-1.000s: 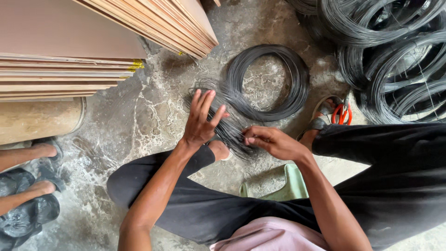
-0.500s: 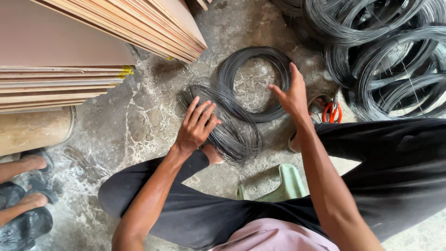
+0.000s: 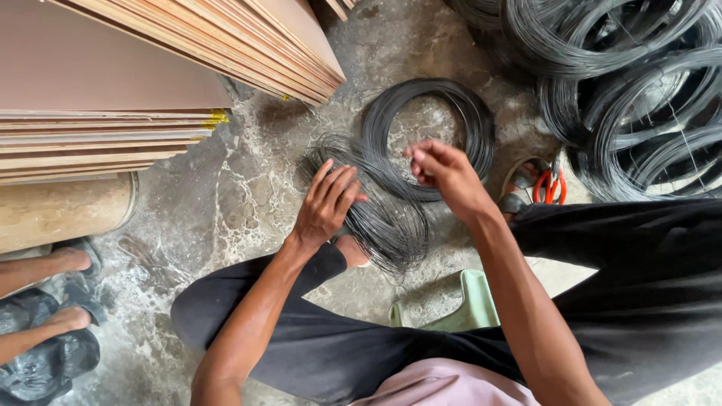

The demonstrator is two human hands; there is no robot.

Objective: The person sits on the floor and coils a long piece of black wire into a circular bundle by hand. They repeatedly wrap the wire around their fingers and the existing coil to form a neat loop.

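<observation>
On the cracked, mottled grey concrete floor [image 3: 226,203], between the person's black-trousered legs, lies a loose bundle of thin dark wire [image 3: 380,218], its fine strands fanned out and springy, partly overlapping a neater round coil [image 3: 429,135] of the same thin black wire just beyond it. The left hand [image 3: 325,204] rests flat on the loose bundle, fingers spread and extended, palm down; its grip is open, pressing rather than clasping. The right hand [image 3: 444,169] is raised above the spot where bundle and coil meet, fingertips pinched together; its grip is closed, but the strand it may hold is too fine to make out. To the upper right sit large coils [image 3: 639,83] of thicker dark wire, smooth and glossy, stacked and overlapping. Red-handled cutters [image 3: 551,184] lie beside the right knee, near those heavy coils. At upper left, stacks of flat plywood sheets [image 3: 150,83] show layered pale edges and matte brown faces; a pale cylindrical roll [image 3: 64,210] lies under them. A light green plastic stool [image 3: 459,304] shows between the legs. At the left edge, another person's feet in dark sandals [image 3: 71,293] stand next to a crumpled black plastic bag [image 3: 41,368].
</observation>
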